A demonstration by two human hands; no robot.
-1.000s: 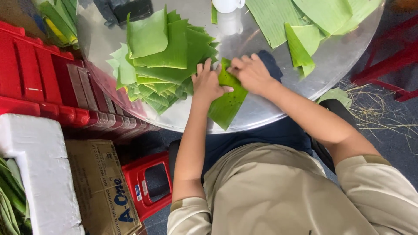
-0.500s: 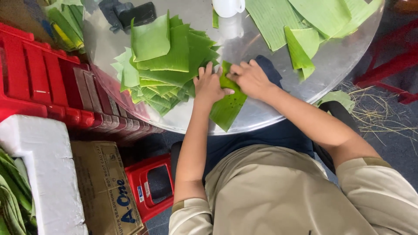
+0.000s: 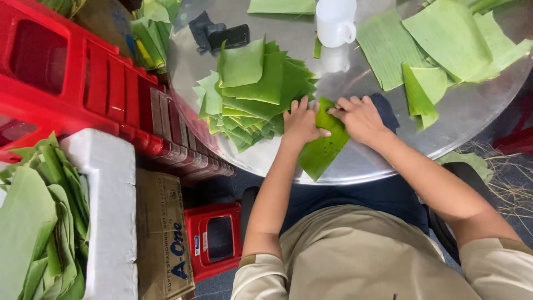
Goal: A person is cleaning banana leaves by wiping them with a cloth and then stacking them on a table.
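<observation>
A green banana leaf strip [image 3: 322,150] lies over the near edge of the round metal table [image 3: 355,161], its lower end hanging off. My left hand [image 3: 300,122] presses on its left side, thumb across the leaf. On the strip's upper end rests my right hand [image 3: 360,116], fingers curled over it and lying partly on a dark blue cloth [image 3: 388,108]. Just left of my left hand sits a pile of cut square leaf pieces [image 3: 252,91].
A white mug [image 3: 336,22] and a dark phone-like object [image 3: 222,34] sit further back. Large leaf sheets [image 3: 438,39] cover the right of the table. Red plastic crates [image 3: 78,83], a foam box of leaves [image 3: 105,222], a cardboard box [image 3: 164,233] and a red stool [image 3: 214,239] stand at left.
The view has shifted slightly, bringing the foam box of leaves further into sight. Both hands stay on the leaf strip in nearly the same pose.
</observation>
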